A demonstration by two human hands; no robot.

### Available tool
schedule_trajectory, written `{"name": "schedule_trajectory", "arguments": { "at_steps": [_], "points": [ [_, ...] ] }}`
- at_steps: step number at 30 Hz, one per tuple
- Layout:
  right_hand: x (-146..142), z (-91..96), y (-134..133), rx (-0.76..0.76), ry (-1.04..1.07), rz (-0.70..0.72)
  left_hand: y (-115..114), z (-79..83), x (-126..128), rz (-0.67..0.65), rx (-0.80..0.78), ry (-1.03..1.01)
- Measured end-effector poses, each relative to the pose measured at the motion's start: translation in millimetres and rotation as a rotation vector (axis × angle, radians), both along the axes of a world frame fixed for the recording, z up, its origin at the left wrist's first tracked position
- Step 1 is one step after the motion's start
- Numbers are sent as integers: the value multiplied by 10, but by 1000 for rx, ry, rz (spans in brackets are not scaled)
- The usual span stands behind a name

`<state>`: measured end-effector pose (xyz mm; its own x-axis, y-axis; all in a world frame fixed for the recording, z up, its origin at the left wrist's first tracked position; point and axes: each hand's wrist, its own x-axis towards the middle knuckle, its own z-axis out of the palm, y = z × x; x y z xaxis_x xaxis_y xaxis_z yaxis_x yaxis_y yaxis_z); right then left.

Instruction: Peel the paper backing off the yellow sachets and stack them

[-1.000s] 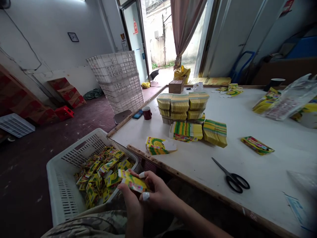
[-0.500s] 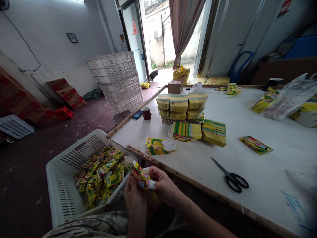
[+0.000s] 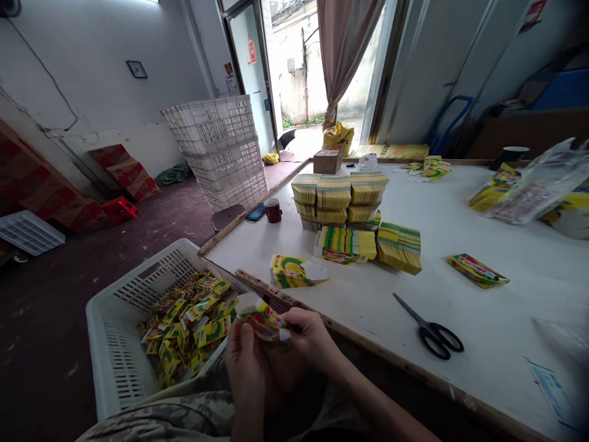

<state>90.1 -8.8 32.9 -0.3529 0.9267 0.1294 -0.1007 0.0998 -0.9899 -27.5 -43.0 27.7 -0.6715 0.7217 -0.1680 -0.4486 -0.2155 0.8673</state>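
Between both hands, above my lap, is a small yellow, red and green printed carton [image 3: 263, 319] with a white flap standing up at its left end. My left hand [image 3: 245, 350] is closed on its left lower part. The fingers of my right hand [image 3: 309, 334] pinch its right end, where a bit of white shows. Just beyond, on the table edge, lies a fanned stack of flat cartons [image 3: 294, 271]. Left of my hands, a white plastic crate [image 3: 103, 344] holds many folded yellow cartons [image 3: 186, 325].
On the white table [image 3: 359, 307] lie black scissors [image 3: 430, 328], a single carton pack [image 3: 477, 270] and bundled carton stacks [image 3: 343, 199]. A dark mug [image 3: 273, 210] stands near the left edge. Clear plastic bags [image 3: 534, 184] are at the right. Stacked white crates [image 3: 221, 150] rise behind.
The carton has turned in my hands and lies flatter, its printed face showing more. My left hand has shifted slightly left and down; my right hand has moved a little right.
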Motion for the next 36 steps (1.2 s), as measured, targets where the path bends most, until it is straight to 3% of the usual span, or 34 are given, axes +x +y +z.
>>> {"name": "schedule_trajectory", "arguments": {
  "at_steps": [5,9,12,16,17,19,21,22,25,27,30,33,36],
  "points": [
    [154,91,-19,273,-323,91,16,19,-209,-1,22,59],
    [298,167,36,532,-524,-57,-32,120,-444,-88,71,236],
    [367,243,60,766,-687,-86,-109,212,-557,-226,77,588],
    [312,279,-49,925,-622,49,-160,243,-458,-515,-154,920],
    [287,263,-80,914,-578,24,-156,239,-403,-570,-201,951],
    [243,208,-115,791,-452,-153,-138,230,-294,-629,-257,1016],
    [216,152,-107,548,-262,-314,-125,219,-200,-616,-276,1111],
    [207,131,-93,386,-147,-304,-123,211,-160,-607,-275,1160],
    [182,111,-60,-165,196,34,-140,160,-63,-613,-245,1276],
    [165,104,-57,-387,321,220,-158,116,-18,-627,-196,1339],
    [159,56,-49,-416,355,265,-173,73,14,-639,-127,1395],
    [187,-7,-26,-388,340,193,-171,73,10,-619,-145,1410],
    [230,7,-43,-226,198,148,-165,89,-11,-654,-148,1343]
  ]
}}
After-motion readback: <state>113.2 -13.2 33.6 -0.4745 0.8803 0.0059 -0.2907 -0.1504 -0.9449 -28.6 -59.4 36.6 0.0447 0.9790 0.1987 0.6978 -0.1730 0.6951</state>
